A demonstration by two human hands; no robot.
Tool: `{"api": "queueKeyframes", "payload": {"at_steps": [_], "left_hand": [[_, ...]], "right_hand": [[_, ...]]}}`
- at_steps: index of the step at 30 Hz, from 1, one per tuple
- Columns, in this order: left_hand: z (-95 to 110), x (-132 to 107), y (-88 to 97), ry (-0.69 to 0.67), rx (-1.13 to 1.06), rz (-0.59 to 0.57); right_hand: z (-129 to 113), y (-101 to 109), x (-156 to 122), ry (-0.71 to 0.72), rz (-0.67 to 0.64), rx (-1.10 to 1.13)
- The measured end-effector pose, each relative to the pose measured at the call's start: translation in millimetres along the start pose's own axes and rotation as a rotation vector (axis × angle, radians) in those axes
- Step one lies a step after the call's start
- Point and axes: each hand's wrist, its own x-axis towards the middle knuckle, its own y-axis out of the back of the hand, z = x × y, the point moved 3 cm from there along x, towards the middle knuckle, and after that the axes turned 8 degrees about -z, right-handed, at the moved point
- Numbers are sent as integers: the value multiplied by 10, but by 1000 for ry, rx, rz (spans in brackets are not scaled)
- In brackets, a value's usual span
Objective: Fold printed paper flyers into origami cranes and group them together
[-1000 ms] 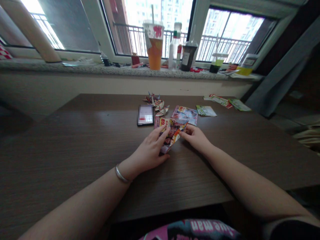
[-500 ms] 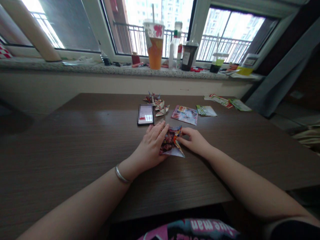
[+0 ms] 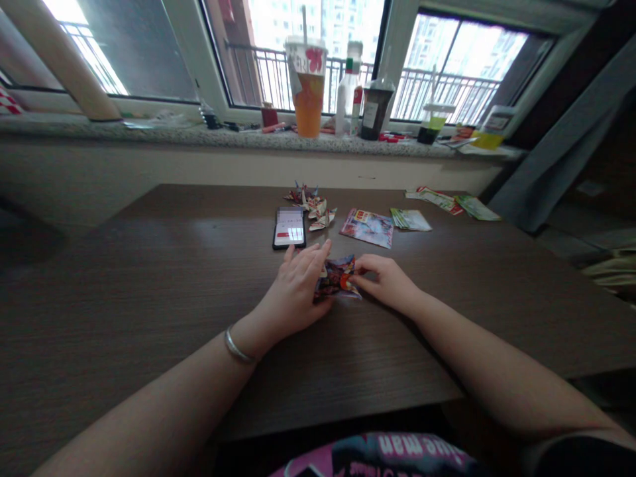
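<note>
Between my hands is a folded piece of colourful printed paper [image 3: 336, 278], low over the brown table. My left hand [image 3: 293, 288], with a silver bangle at its wrist, grips the paper's left side between thumb and extended fingers, covering that end. At the right edge, my right hand [image 3: 380, 277] pinches the paper between thumb and fingers. A phone [image 3: 289, 228] with a lit screen lies just beyond my left fingertips. Several folded paper pieces [image 3: 318, 211] sit beside the phone. A flat printed booklet or stack of sheets [image 3: 368, 228] lies farther right.
Green-edged papers [image 3: 410, 220] and more leaflets [image 3: 440, 201] lie at the table's back right. On the windowsill [image 3: 163, 136] stand a large orange drink cup [image 3: 309, 99], a clear bottle [image 3: 344, 99], a dark drink cup [image 3: 376, 112] and a green drink cup [image 3: 432, 124].
The folded paper has been drawn in and looks narrower from front to back, its lower flap less spread. My left hand has shifted slightly left; my right hand has barely moved.
</note>
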Motion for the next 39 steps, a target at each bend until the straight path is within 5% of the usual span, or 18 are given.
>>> {"api": "queueKeyframes", "payload": {"at_steps": [17, 39], "left_hand": [[-59, 36, 45, 102, -103, 158], [14, 59, 53, -82, -296, 146]], "right_hand": [[42, -125, -22, -100, 76, 643], [-87, -50, -1, -29, 235, 271]]}}
